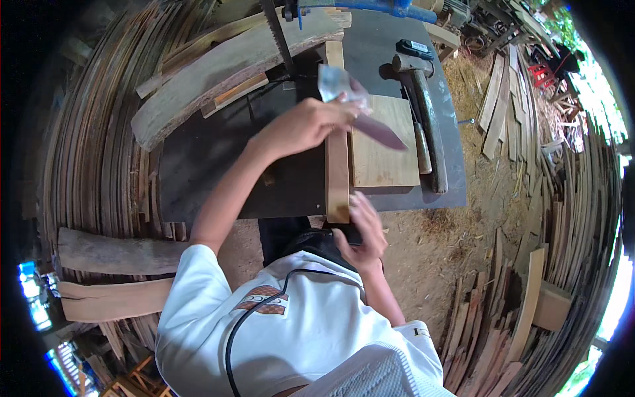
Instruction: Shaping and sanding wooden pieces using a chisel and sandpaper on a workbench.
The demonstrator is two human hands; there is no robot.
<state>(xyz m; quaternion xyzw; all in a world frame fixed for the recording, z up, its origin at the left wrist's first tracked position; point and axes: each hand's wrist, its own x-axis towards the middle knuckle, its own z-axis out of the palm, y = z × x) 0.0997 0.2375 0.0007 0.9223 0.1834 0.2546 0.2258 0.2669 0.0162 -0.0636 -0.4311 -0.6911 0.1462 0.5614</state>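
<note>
Left fingers (340,115) pinched a strip (380,132); right fingers (366,213), spread at the tabletop's (192,178) near edge, perhaps steadied the bar (337,178).

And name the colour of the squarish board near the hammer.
The squarish board is pale tan, shown in the head view.

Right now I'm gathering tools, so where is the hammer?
In the head view, the hammer lies on the right of the dark table, beside the wooden-handled tool.
</note>
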